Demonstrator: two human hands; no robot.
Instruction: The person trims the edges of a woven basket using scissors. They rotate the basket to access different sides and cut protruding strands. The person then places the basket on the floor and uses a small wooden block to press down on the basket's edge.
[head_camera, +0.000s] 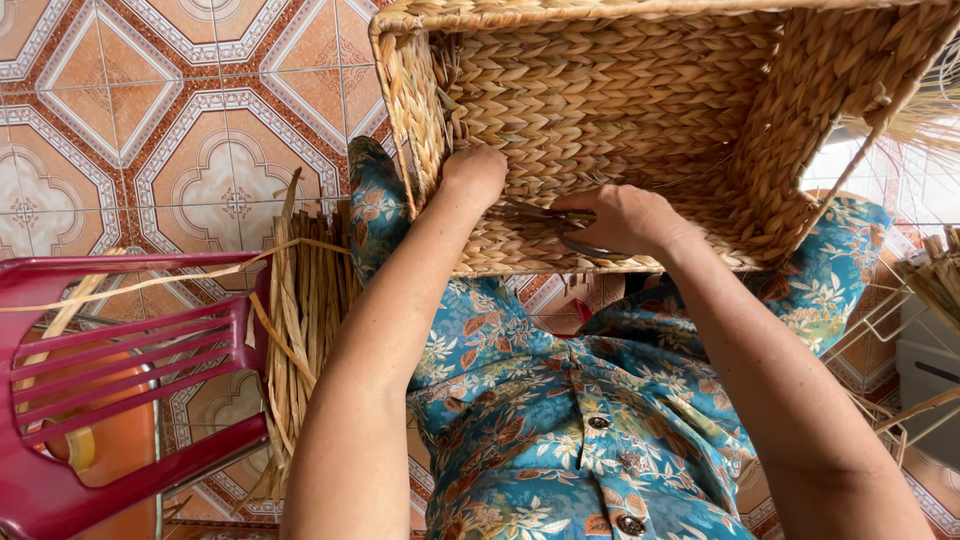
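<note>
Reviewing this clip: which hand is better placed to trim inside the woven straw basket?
Probably the right hand: it already holds the metal scissors against the inner weave of the rectangular woven straw basket. The left hand is closed over the near basket wall, apparently steadying it.
</note>
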